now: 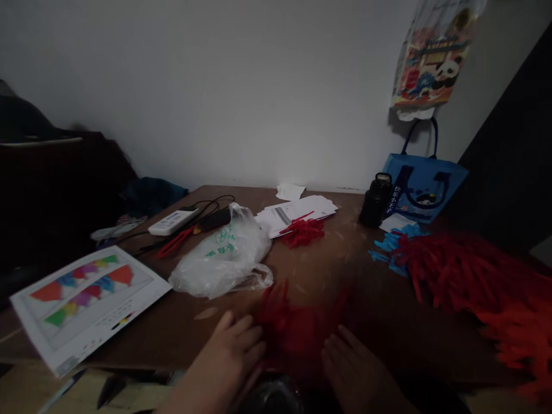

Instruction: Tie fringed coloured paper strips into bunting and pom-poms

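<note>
A blurred heap of red strips lies between my two hands at the table's front edge. My left hand is at its left side, fingers bent and closed against the red material; the thumb side is partly hidden. On the right side, my right hand has its fingers stretched out and lying along the red strips, its thumb out of sight. Just below the strips, a dark shiny rounded thing shows at the frame's bottom. Beyond my left hand sits a crumpled clear plastic bag with green print.
A printed sheet with coloured flags lies left, near a white power strip. White papers and a small red bundle are behind. On the right are a black bottle, blue bag and large red-orange strip pile.
</note>
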Action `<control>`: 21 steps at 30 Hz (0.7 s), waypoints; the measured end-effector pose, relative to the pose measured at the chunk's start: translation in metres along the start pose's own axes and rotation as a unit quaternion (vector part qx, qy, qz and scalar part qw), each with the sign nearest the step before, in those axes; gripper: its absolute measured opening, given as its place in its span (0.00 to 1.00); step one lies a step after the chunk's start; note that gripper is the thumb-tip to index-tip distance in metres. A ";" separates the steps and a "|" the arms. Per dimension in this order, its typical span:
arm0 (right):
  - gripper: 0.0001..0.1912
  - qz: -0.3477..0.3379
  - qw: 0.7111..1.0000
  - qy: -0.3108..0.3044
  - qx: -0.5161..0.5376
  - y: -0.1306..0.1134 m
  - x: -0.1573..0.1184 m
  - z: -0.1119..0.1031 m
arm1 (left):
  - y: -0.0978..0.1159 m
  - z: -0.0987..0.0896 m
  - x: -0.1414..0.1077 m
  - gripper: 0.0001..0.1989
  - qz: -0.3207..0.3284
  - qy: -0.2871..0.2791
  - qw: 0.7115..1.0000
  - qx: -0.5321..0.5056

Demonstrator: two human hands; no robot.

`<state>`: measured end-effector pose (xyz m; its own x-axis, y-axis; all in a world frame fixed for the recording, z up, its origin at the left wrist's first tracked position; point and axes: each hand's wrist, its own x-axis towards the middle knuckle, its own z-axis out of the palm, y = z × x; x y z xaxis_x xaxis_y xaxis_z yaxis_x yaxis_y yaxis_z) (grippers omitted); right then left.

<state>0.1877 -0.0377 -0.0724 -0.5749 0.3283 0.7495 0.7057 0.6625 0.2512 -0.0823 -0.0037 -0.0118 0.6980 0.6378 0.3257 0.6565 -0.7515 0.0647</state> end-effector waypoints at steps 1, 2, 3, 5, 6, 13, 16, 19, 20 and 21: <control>0.21 0.001 1.000 -0.007 0.001 0.001 0.000 0.000 | -0.009 -0.008 -0.007 0.05 -0.022 -0.012 1.000 0.009; 0.20 -0.001 1.000 -0.013 0.001 0.002 0.001 0.000 | -0.016 -0.016 -0.013 0.02 -0.038 -0.012 0.999 0.025; 0.20 -0.002 1.000 -0.018 0.000 0.002 0.002 0.000 | -0.021 -0.024 -0.017 0.02 -0.047 0.003 0.998 0.045; 0.20 -0.007 1.000 -0.025 -0.005 0.003 0.006 -0.002 | -0.020 -0.035 -0.021 0.14 -0.050 0.055 0.994 0.076; 0.20 -0.010 1.000 -0.029 -0.006 0.003 0.008 -0.002 | -0.015 -0.038 -0.020 0.20 -0.041 0.076 0.993 0.081; 0.20 -0.009 0.999 -0.040 0.030 0.007 0.019 -0.004 | 0.042 0.001 0.026 0.17 0.103 -0.011 0.995 -0.003; 0.20 0.012 0.995 -0.067 0.069 0.013 0.014 -0.001 | 0.038 0.023 0.033 0.05 0.064 -0.055 0.996 -0.034; 0.18 0.071 0.988 -0.057 0.124 0.021 0.011 -0.001 | 0.027 0.027 0.033 0.05 0.016 -0.069 0.995 -0.072; 0.17 0.101 0.984 -0.055 0.137 0.024 0.013 -0.001 | 0.024 0.025 0.034 0.05 -0.006 -0.076 0.993 -0.087; 0.17 0.134 0.978 -0.060 0.145 0.026 0.016 -0.002 | 0.021 0.022 0.035 0.05 -0.034 -0.084 0.991 -0.100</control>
<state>0.1979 -0.0166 -0.0528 -0.4421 0.5810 0.6834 0.7002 0.6997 -0.1419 -0.0372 0.0066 -0.0199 0.7025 0.6948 0.1541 0.6460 -0.7134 0.2716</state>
